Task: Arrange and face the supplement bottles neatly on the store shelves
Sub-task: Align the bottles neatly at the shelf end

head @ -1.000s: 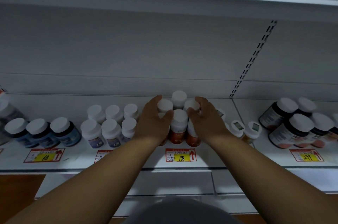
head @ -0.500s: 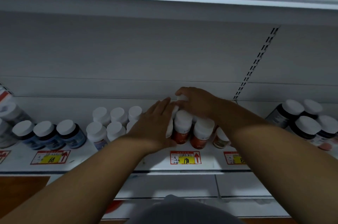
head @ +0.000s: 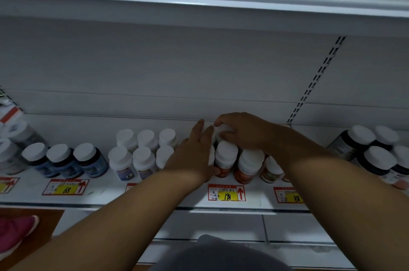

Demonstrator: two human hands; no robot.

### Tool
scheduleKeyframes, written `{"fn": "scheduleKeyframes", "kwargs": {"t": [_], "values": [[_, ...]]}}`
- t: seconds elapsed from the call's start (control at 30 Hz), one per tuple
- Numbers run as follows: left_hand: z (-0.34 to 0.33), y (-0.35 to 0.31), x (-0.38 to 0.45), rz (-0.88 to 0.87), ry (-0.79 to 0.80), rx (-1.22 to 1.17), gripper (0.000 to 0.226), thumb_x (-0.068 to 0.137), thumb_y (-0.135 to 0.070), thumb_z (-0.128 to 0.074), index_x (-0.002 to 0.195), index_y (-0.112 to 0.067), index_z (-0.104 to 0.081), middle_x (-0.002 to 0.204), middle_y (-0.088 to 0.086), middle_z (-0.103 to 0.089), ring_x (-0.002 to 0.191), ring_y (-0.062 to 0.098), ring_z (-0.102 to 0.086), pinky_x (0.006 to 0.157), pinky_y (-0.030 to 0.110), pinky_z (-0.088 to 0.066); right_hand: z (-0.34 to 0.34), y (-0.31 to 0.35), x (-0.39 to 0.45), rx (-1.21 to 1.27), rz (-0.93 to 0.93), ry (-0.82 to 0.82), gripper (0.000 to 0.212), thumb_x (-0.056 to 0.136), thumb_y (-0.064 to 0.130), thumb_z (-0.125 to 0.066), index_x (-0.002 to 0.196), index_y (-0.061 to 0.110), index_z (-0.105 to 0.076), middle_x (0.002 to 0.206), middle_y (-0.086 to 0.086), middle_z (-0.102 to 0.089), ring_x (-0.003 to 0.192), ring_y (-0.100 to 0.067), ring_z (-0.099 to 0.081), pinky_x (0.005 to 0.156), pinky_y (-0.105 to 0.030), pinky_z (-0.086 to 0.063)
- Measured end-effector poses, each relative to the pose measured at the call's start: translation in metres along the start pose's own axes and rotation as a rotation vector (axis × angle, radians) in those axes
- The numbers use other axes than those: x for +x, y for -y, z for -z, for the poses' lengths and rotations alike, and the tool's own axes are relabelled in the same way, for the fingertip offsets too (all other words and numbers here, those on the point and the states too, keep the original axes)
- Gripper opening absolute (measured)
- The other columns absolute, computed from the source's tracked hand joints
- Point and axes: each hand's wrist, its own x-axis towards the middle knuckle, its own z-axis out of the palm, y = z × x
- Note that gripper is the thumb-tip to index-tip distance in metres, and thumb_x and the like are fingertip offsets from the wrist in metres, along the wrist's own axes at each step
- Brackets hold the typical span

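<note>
Orange-labelled bottles stand upright between both hands: left hand flat against their left side, right hand cupped over the rear caps.

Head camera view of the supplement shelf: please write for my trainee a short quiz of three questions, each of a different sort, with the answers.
1. True or false: the left hand lies with straight fingers against the side of the group of orange-labelled bottles with white caps.
2. Which number is written on the yellow price tag below that group? A) 68 B) 198 C) 88
3. Fill in: the right hand curls over a white cap in the ____ row of the group.

Key: 1 true; 2 B; 3 back.
</note>
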Motion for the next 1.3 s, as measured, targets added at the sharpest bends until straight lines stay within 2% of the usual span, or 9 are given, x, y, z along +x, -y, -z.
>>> {"fn": "scheduleKeyframes", "kwargs": {"t": [0.27,0.47,0.6,0.7,0.8,0.9,1.07,1.17,1.3], "values": [[-0.002,0.006,0.006,-0.033,-0.045,0.053,0.113,0.075,-0.049,-0.077,0.153,-0.03,0.003,0.16,-0.001,0.019,0.141,0.034,-0.026,0.111,0.041,-0.032,-0.003,-0.001,0.0,-0.013,0.053,0.013,0.035,0.097,0.029,-0.052,0.13,0.019,-0.053,0.126,-0.004,-0.059,0.112,-0.019,-0.054,0.082,-0.022,-0.032],[0.002,0.014,0.008,-0.119,-0.118,0.166,0.117,0.067,-0.073,-0.066,0.152,-0.03,0.002,0.161,-0.003,0.011,0.147,0.025,0.005,0.116,0.043,-0.012,0.015,-0.006,-0.014,0.02,-0.02,-0.03,0.045,0.099,0.04,-0.047,0.141,0.024,-0.041,0.137,-0.003,-0.05,0.12,-0.018,-0.049,0.095,-0.024,-0.035],[0.009,0.01,0.016,-0.18,-0.112,0.227,0.119,0.062,-0.084,-0.055,0.152,-0.028,0.0,0.162,0.002,0.005,0.147,0.025,0.012,0.118,0.044,0.002,0.032,-0.021,-0.044,-0.007,-0.071,0.026,0.075,0.071,0.063,-0.071,0.133,0.038,-0.037,0.128,0.007,-0.047,0.112,-0.013,-0.051,0.092,-0.033,-0.046],[0.01,0.004,0.022,-0.201,-0.055,0.267,0.123,0.059,-0.087,-0.053,0.152,-0.027,0.001,0.162,0.004,0.003,0.147,0.028,0.011,0.119,0.051,-0.001,0.026,-0.02,-0.052,0.006,-0.091,0.137,0.099,0.047,0.06,-0.086,0.131,0.043,-0.035,0.124,0.009,-0.048,0.108,-0.013,-0.055,0.086,-0.039,-0.053],[0.008,0.001,0.026,-0.231,-0.031,0.244,0.122,0.061,-0.083,-0.058,0.153,-0.025,-0.003,0.161,0.003,-0.008,0.148,0.027,0.004,0.118,0.049,-0.01,0.011,-0.017,-0.05,-0.106,-0.044,0.15,0.121,0.044,0.058,-0.087,0.142,0.053,-0.016,0.125,0.006,-0.048,0.107,-0.018,-0.056,0.089,-0.042,-0.051],[0.008,0.002,0.029,-0.263,-0.049,0.179,0.118,0.061,-0.077,-0.063,0.152,-0.023,-0.011,0.156,0.001,-0.021,0.147,0.027,-0.006,0.117,0.045,-0.016,0.003,-0.02,-0.047,-0.184,-0.043,0.11,0.133,0.046,0.055,-0.087,0.147,0.047,-0.001,0.119,0.0,-0.042,0.102,-0.024,-0.054,0.088,-0.042,-0.049],[0.006,0.005,0.029,-0.28,-0.056,0.124,0.118,0.061,-0.074,-0.067,0.152,-0.023,-0.013,0.155,-0.001,-0.023,0.147,0.026,-0.007,0.115,0.045,-0.016,-0.006,-0.023,-0.048,-0.178,-0.058,0.094,0.135,0.051,0.053,-0.087,0.15,0.04,0.004,0.128,-0.002,-0.034,0.112,-0.025,-0.049,0.092,-0.033,-0.044],[0.006,0.007,0.029,-0.286,-0.058,0.122,0.118,0.062,-0.074,-0.068,0.152,-0.02,-0.014,0.157,0.002,-0.021,0.147,0.025,-0.003,0.115,0.046,-0.016,-0.003,-0.025,-0.052,-0.198,-0.104,0.073,0.134,0.055,0.059,-0.083,0.152,0.036,0.007,0.152,-0.006,-0.02,0.133,-0.029,-0.035,0.108,-0.036,-0.034],[0.008,0.01,0.03,-0.269,-0.032,0.138,0.118,0.064,-0.075,-0.066,0.153,-0.022,-0.009,0.16,0.001,-0.012,0.148,0.022,0.004,0.116,0.046,-0.014,0.002,-0.019,-0.073,-0.251,-0.073,-0.168,0.11,0.057,0.068,-0.076,0.146,0.03,-0.023,0.144,0.002,-0.032,0.127,-0.02,-0.035,0.102,-0.028,-0.025]]}}
